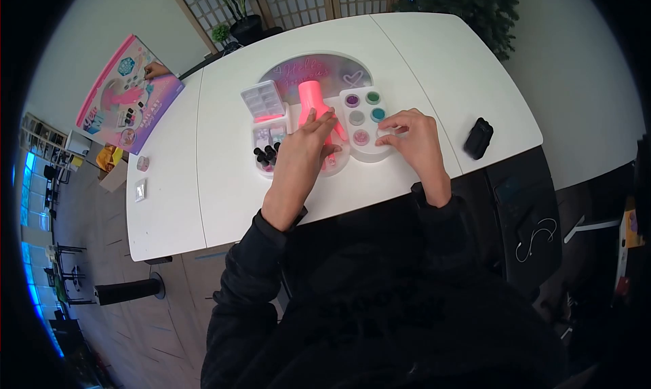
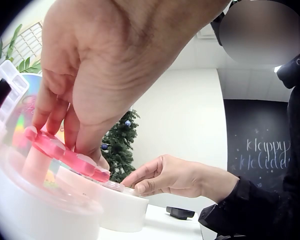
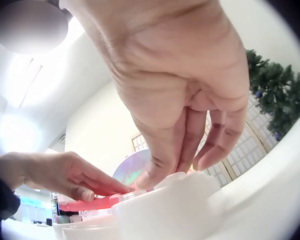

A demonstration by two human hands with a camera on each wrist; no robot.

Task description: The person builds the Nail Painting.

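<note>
A pink hand-shaped piece point(image 1: 309, 96) stands on the white base, with its flat fingers pointing right. My left hand point(image 1: 298, 158) lies over it, the fingers extended and touching its top; in the left wrist view the fingertips rest on the pink piece point(image 2: 65, 155). To the right is a white tray point(image 1: 369, 149) of round glitter pots, including a purple pot point(image 1: 352, 101), a green pot point(image 1: 373, 98) and a pink pot point(image 1: 361, 138). At its right front edge, my right hand point(image 1: 419, 145) pinches a small clear pot point(image 2: 131, 191) between thumb and fingers, largely hidden.
Black-capped bottles point(image 1: 266, 156) and an open clear compartment case point(image 1: 263, 99) stand left of the pink piece. A printed box point(image 1: 129, 97) is at the table's left edge, near a small jar point(image 1: 142, 163) and a packet point(image 1: 140, 190). A black object point(image 1: 479, 139) lies right.
</note>
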